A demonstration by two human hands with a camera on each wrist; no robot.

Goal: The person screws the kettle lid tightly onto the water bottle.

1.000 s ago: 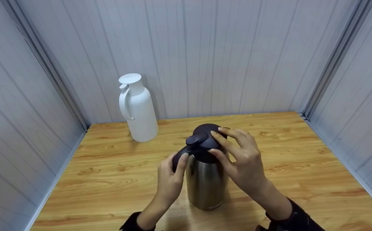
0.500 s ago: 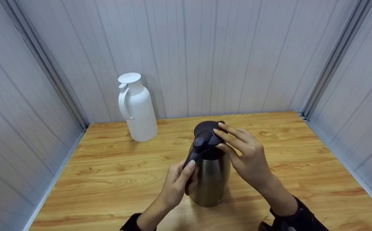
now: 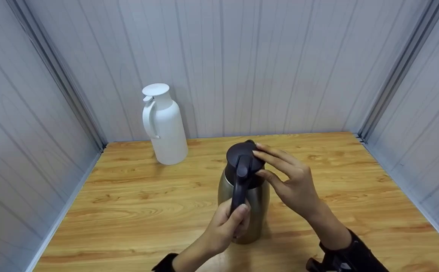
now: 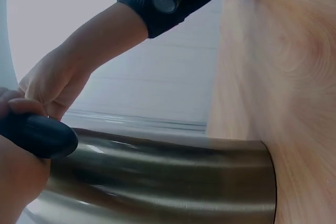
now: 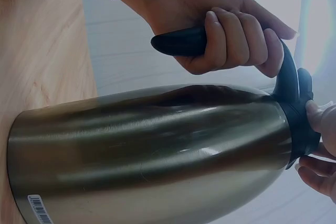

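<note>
A steel thermos jug (image 3: pixel 247 211) with a dark lid (image 3: pixel 238 153) stands upright at the middle of the wooden table (image 3: pixel 128 196). Its dark handle (image 3: pixel 239 189) points toward me. My left hand (image 3: pixel 236 217) grips the handle low down, its fingers wrapped round it (image 5: pixel 226 35). My right hand (image 3: pixel 265 164) lies over the lid, fingers across the top and thumb against its side. In the right wrist view the jug body (image 5: pixel 147 150) fills the frame and my right fingertips (image 5: pixel 317 121) touch the lid (image 5: pixel 300 129). The left wrist view shows the steel body (image 4: pixel 157 177) and the handle end (image 4: pixel 37 135).
A white plastic jug (image 3: pixel 164 126) with a handle and flat cap stands at the back left of the table, near the wall. Grey panelled walls close the table in on three sides. Bare wood lies to the left and right of the steel jug.
The steel jug has turned on the spot: its handle swung from the left round to face me, my left hand going with it. My right hand stayed on the lid.
</note>
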